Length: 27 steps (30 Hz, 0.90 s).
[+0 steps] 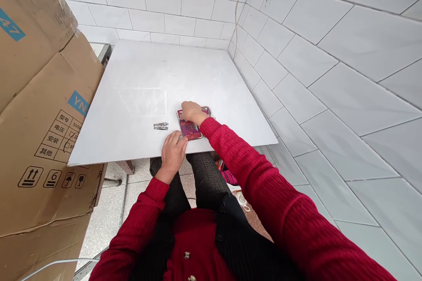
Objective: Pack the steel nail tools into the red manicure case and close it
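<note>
A manicure set case (190, 133) lies opened flat on the white table near its front edge. Slim metal tools sit in a row in its dark red lining. At the case's lower left corner, my left hand (173, 151) grips the edge with thumb and fingertips. My right hand (192, 111) is bent over the upper part of the case with its fingers curled in. Whatever those fingers hold is hidden beneath the hand. Two nail clippers (161, 126) lie side by side on the table, left of the case.
The white table (198, 70) reaches back to tiled walls (296, 52) behind and at the right. Tall cardboard boxes (39, 96) stand close along its left side. A thin cable (238, 4) hangs down the wall corner. Pink and black items (229, 177) show below the table.
</note>
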{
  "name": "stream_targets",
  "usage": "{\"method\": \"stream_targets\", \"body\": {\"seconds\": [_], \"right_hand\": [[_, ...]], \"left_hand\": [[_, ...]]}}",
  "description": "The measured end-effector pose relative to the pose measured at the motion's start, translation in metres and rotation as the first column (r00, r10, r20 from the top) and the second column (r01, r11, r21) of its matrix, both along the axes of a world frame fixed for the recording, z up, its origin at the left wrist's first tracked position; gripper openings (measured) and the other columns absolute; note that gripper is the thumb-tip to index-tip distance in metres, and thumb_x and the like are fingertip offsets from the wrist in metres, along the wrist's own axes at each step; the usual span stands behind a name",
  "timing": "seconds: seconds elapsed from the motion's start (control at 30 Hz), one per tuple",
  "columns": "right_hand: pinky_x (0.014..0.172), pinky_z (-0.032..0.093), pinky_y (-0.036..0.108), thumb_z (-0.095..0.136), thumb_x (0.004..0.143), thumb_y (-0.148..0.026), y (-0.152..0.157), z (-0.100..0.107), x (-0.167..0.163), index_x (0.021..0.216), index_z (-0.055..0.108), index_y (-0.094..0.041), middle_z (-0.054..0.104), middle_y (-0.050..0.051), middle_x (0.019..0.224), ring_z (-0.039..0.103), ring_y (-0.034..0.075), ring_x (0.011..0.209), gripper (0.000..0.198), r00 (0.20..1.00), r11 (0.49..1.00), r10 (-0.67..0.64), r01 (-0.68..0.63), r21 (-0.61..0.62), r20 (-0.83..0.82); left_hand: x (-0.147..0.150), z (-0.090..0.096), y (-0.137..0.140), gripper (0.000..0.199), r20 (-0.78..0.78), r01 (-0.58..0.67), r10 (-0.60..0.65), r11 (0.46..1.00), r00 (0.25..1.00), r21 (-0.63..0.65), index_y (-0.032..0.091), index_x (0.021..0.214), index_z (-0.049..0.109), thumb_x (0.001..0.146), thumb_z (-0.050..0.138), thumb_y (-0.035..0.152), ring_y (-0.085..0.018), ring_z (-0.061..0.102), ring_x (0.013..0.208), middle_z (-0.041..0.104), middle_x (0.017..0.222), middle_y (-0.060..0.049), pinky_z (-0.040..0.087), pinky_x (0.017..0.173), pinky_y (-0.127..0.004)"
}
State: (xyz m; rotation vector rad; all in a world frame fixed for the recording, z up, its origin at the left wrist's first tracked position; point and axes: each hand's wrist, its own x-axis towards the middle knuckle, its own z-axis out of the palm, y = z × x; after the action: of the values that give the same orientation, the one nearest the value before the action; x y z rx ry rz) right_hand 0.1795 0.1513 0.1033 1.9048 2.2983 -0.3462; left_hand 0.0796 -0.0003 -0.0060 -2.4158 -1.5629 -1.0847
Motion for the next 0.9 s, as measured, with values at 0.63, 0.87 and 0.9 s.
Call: {"method": "stream_targets", "body": {"seconds": [0.63, 0.87, 0.9], "right_hand": [[0.078, 0.059, 0.029, 0.075, 0.082, -0.022, 0.015, -0.023, 0.004, 0.083, 0.077, -0.012, 0.076, 0.010, 0.075, 0.073, 0.022, 0.075, 0.011, 0.984, 0.997, -0.023, 0.009, -0.082, -0.175], [0.076, 0.057, 0.028, 0.070, 0.083, -0.022, 0.019, -0.027, 0.009, 0.075, 0.077, -0.012, 0.075, 0.008, 0.071, 0.069, 0.019, 0.069, 0.014, 0.974, 0.995, -0.043, 0.022, -0.096, -0.223], [0.076, 0.057, 0.028, 0.070, 0.083, -0.022, 0.019, -0.027, 0.009, 0.075, 0.078, -0.012, 0.075, 0.008, 0.071, 0.069, 0.019, 0.068, 0.015, 0.973, 0.995, -0.043, 0.021, -0.094, -0.228]], "left_hand": [[0.001, 0.001, 0.000, 0.026, 0.004, -0.001, 0.001, 1.000, 1.000, -0.004, 0.019, 0.107, 0.073, 0.106, 0.048, 0.028, -0.030, 0.062, 0.112, 0.068, 0.114, -0.014, 0.053, 0.099, -0.048], [0.000, 0.002, -0.001, 0.026, -0.028, -0.009, 0.009, 1.000, 1.000, -0.005, 0.020, 0.108, 0.072, 0.106, 0.047, 0.029, -0.029, 0.063, 0.112, 0.068, 0.116, -0.014, 0.053, 0.098, -0.047], [0.000, 0.002, -0.001, 0.026, -0.033, -0.011, 0.011, 1.000, 0.999, 0.000, 0.020, 0.108, 0.072, 0.107, 0.047, 0.029, -0.029, 0.063, 0.113, 0.068, 0.116, -0.014, 0.053, 0.098, -0.047]]}}
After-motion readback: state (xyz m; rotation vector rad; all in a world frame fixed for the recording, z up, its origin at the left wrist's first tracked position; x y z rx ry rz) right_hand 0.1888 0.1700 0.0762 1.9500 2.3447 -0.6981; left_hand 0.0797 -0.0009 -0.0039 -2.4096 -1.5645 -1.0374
